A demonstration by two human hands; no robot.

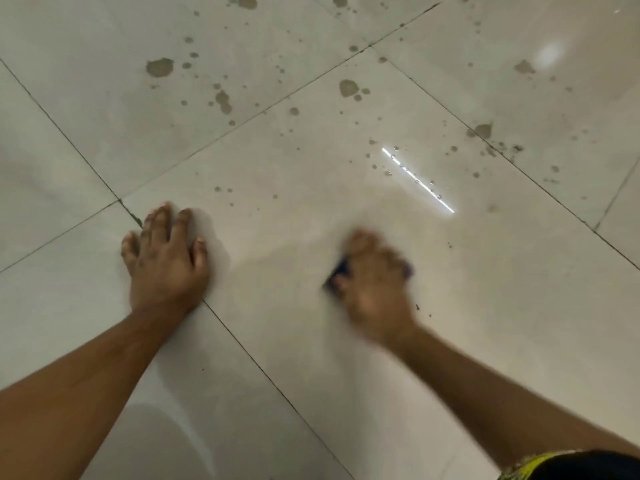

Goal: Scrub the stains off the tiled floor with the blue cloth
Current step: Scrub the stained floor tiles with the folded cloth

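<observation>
**A:** Head cam, what've we got?

**B:** Two hands on the floor [346, 209]. Left hand [166, 258] lies flat, fingers spread. Right hand [372, 282] is blurry, curled over one blue cloth [338, 271] that peeks out by the thumb, pressed to the tile.

**A:** Stains [348, 87]?

**B:** Dozens of brownish spots, too many to count, mostly well beyond both hands.

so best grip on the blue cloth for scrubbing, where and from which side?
Take the blue cloth from above, palm down, as the right hand does: it lies bunched flat on the tiled floor, so only the top is free. Curl fingers over the wad's far edge, thumb on the near-left edge where blue shows. Blur hides the exact finger placement. The left hand braces flat on the tile.
</observation>
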